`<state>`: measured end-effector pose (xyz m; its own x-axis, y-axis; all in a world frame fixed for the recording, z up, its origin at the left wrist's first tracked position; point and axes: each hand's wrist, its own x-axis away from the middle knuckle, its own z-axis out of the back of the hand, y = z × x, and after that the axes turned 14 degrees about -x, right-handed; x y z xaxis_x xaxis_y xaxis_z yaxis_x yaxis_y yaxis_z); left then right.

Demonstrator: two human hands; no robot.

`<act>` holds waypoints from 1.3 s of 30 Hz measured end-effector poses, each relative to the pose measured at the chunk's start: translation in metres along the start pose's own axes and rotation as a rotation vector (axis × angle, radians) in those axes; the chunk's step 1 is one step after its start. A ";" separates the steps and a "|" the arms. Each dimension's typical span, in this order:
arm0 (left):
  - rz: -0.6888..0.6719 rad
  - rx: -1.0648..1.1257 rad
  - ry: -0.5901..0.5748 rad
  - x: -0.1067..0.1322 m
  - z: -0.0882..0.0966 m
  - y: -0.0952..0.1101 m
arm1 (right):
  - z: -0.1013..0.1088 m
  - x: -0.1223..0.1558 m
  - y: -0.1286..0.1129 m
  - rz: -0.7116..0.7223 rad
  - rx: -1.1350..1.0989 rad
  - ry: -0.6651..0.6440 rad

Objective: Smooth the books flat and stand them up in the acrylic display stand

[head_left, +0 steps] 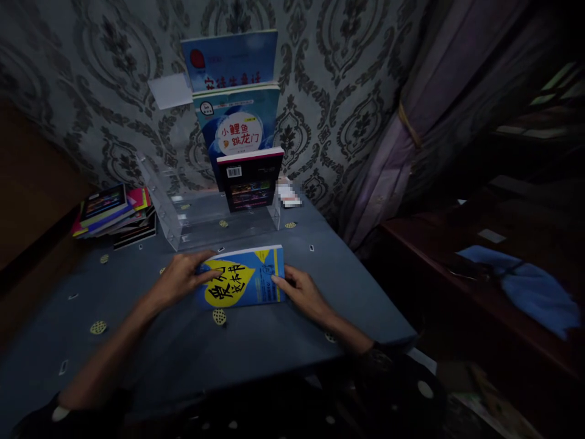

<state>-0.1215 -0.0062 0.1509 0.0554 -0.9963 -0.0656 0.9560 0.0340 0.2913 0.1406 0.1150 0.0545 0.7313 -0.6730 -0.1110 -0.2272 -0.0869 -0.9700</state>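
Note:
A blue book with a yellow patch on its cover is held between my two hands above the table, its cover facing me. My left hand grips its left end, thumb across the cover. At the right end, my right hand pinches the edge with the thumb on the front. Just behind it stands a clear tiered acrylic book stand. On the stand's right side a dark book with a barcode, a blue-green book and a taller blue book rise one behind another.
A pile of books lies left of the stand on the grey-blue patterned tablecloth. Patterned wallpaper is behind. A tied curtain hangs at the right, near a dark red surface with a blue cloth.

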 end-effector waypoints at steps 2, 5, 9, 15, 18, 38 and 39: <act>0.010 0.003 -0.014 -0.004 0.002 0.001 | 0.001 -0.003 0.003 -0.011 0.003 0.014; 0.033 0.075 -0.054 -0.012 0.004 0.000 | 0.003 -0.008 0.007 -0.023 0.012 0.030; 0.088 0.233 -0.176 -0.026 -0.003 -0.015 | 0.005 -0.015 0.012 -0.052 0.004 0.053; 0.189 0.491 -0.314 -0.039 -0.034 -0.043 | 0.008 -0.025 0.013 -0.163 0.113 0.108; 0.165 0.392 -0.296 -0.040 -0.044 -0.049 | 0.009 -0.031 0.009 -0.194 0.211 0.089; -0.307 -0.260 0.055 0.049 -0.114 0.029 | -0.035 -0.006 0.010 0.304 0.789 -0.292; -0.301 -0.262 0.035 0.049 -0.115 0.029 | -0.039 -0.010 0.014 0.299 0.786 -0.336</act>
<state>-0.0582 -0.0445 0.0461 -0.2333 -0.9616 -0.1445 0.9718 -0.2360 0.0015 0.1052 0.0919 0.0508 0.8897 -0.3263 -0.3195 -0.0233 0.6663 -0.7453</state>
